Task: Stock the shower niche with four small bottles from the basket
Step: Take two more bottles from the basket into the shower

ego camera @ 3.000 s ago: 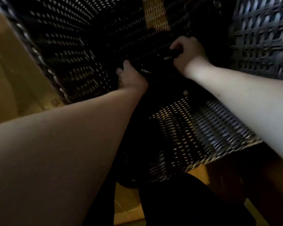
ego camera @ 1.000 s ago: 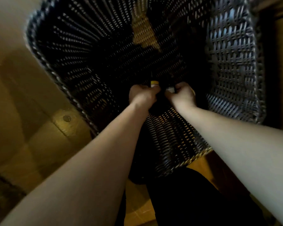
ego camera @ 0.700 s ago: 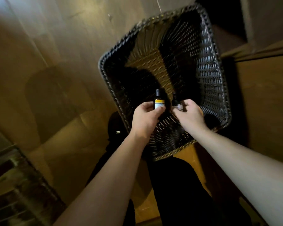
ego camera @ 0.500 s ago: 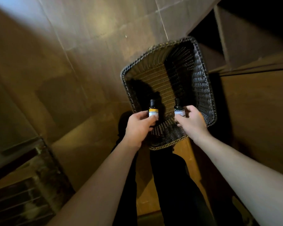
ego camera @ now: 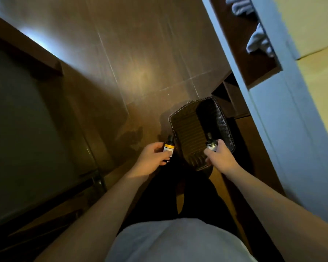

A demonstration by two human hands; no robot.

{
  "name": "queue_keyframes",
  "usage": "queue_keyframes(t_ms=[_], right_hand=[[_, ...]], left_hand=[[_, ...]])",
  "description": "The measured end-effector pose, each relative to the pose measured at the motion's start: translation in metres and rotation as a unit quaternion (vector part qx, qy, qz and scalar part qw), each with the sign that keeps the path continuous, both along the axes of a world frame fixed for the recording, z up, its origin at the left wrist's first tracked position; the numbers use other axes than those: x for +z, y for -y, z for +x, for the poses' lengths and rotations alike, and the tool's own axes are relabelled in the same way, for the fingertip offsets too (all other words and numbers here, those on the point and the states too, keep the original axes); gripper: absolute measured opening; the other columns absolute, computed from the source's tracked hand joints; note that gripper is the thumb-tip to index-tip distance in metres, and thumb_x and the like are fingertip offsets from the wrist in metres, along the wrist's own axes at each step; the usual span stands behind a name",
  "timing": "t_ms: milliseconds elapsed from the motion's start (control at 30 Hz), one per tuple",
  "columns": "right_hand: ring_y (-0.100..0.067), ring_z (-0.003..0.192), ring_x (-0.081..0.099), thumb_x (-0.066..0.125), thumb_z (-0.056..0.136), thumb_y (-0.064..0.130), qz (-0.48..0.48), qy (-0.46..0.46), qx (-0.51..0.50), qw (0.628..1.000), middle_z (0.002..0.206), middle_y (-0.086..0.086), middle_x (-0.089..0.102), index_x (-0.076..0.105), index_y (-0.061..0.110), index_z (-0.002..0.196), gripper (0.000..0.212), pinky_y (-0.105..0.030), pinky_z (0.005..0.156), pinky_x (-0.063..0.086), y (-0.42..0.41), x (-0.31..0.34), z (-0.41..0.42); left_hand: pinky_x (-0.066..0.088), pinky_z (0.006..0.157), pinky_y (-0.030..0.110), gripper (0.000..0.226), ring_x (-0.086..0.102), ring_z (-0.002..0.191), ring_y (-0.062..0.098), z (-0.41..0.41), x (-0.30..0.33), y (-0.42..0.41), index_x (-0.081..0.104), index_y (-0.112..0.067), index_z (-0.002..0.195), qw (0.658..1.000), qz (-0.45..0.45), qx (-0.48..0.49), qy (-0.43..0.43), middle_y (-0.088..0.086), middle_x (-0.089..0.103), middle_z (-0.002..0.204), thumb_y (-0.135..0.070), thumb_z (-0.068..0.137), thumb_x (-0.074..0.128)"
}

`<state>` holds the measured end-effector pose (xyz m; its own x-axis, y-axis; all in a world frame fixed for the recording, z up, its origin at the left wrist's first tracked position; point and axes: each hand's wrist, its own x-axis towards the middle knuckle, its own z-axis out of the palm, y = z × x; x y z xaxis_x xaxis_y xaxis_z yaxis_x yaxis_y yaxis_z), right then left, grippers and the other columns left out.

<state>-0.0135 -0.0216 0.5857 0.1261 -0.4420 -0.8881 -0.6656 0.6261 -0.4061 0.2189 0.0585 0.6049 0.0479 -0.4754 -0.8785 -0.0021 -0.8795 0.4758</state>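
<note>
A dark woven basket stands on the brown tiled floor below me. My left hand grips a small dark bottle with an orange-and-white label, held upright just left of the basket. A second small dark bottle with a pale label is in my right hand, over the basket's near right corner. The basket's inside looks dark, and I cannot make out other bottles in it. No shower niche is identifiable in this view.
A glass panel with a dark frame fills the left side. On the right stands a pale upright with wooden shelves behind it holding folded white towels. My dark trousers and pale shirt fill the bottom.
Both hands came up out of the basket, each with a bottle. The view has risen far above the basket, and my hands have spread apart.
</note>
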Motion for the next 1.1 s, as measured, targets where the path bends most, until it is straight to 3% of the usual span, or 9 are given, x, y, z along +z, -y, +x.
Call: queue_keyframes(t_ms=[100,267,433,600,700,800,900,1000,1100], right_hand=[[-0.019,0.08,0.062,0.058,0.094,0.015,-0.015,-0.012,-0.06,0.998,0.103,-0.016,0.064,0.035,0.006,0.137,0.049,-0.027,0.063,0.047,-0.028,0.031,0.004],[-0.023,0.074,0.063,0.066,0.085,0.007,-0.033,0.001,-0.129,0.991,0.111,-0.024,0.064,0.048,0.009,0.118,0.038,-0.035,0.062,0.051,-0.07,0.065,0.013],[-0.028,0.077,0.066,0.067,0.084,0.011,-0.075,0.06,-0.072,0.993,0.103,-0.024,0.069,0.054,0.019,0.101,0.023,-0.04,0.07,0.052,-0.064,0.093,0.021],[-0.021,0.077,0.067,0.065,0.088,0.014,-0.113,0.106,-0.034,0.987,0.094,-0.015,0.069,0.05,0.014,0.117,0.032,-0.035,0.073,0.057,-0.043,0.13,0.024],[-0.022,0.089,0.074,0.067,0.089,0.019,-0.111,0.151,-0.022,0.982,0.098,-0.012,0.075,0.041,0.027,0.124,0.045,-0.037,0.085,0.059,-0.039,0.153,0.019],[-0.021,0.086,0.073,0.063,0.094,0.023,-0.099,0.195,-0.003,0.976,0.101,-0.009,0.076,0.042,0.016,0.134,0.046,-0.035,0.082,0.06,-0.038,0.176,0.007],[-0.017,0.081,0.07,0.062,0.095,0.027,-0.083,0.23,0.047,0.968,0.107,-0.016,0.073,0.05,0.01,0.13,0.041,-0.03,0.076,0.059,-0.039,0.2,-0.009],[-0.022,0.082,0.066,0.06,0.096,0.023,-0.073,0.269,0.091,0.956,0.102,-0.022,0.069,0.062,0.015,0.116,0.022,-0.04,0.083,0.058,-0.038,0.216,-0.028],[-0.026,0.082,0.06,0.058,0.097,0.02,-0.049,0.288,0.12,0.949,0.089,-0.014,0.067,0.064,0.015,0.112,0.017,-0.05,0.092,0.054,-0.039,0.228,-0.041]], left_hand=[[0.055,0.082,0.029,0.037,0.068,0.104,0.022,0.02,0.032,-0.016,0.058,-0.01,0.129,0.999,-0.019,0.008,0.026,0.005,0.069,0.113,-0.011,0.093,0.064],[0.057,0.085,0.033,0.038,0.07,0.104,0.022,0.041,0.083,-0.044,0.058,-0.013,0.127,0.993,-0.068,0.08,0.05,0.005,0.069,0.117,-0.013,0.091,0.068],[0.058,0.083,0.035,0.037,0.071,0.097,0.021,0.029,0.108,-0.065,0.058,-0.015,0.125,0.982,-0.106,0.14,0.074,0.003,0.07,0.111,-0.016,0.09,0.069],[0.058,0.086,0.035,0.04,0.071,0.1,0.023,-0.005,0.129,-0.073,0.059,-0.013,0.128,0.976,-0.129,0.162,0.063,0.005,0.07,0.115,-0.014,0.09,0.07],[0.058,0.088,0.037,0.042,0.07,0.103,0.027,-0.029,0.151,-0.072,0.057,-0.01,0.129,0.97,-0.149,0.188,0.041,0.01,0.069,0.117,-0.013,0.089,0.07],[0.058,0.083,0.032,0.034,0.071,0.102,0.03,-0.057,0.177,-0.072,0.059,-0.009,0.124,0.951,-0.162,0.264,-0.024,0.013,0.072,0.111,-0.015,0.091,0.067],[0.059,0.08,0.031,0.019,0.074,0.092,0.024,-0.085,0.198,-0.077,0.065,-0.01,0.113,0.922,-0.179,0.334,-0.075,0.011,0.076,0.1,-0.011,0.095,0.06],[0.059,0.078,0.029,0.024,0.074,0.09,0.022,-0.112,0.217,-0.087,0.066,-0.009,0.116,0.902,-0.202,0.373,-0.079,0.008,0.078,0.097,-0.012,0.093,0.06],[0.058,0.08,0.03,0.035,0.072,0.091,0.023,-0.133,0.238,-0.103,0.068,-0.007,0.115,0.884,-0.233,0.4,-0.073,0.012,0.076,0.102,-0.018,0.083,0.065]])
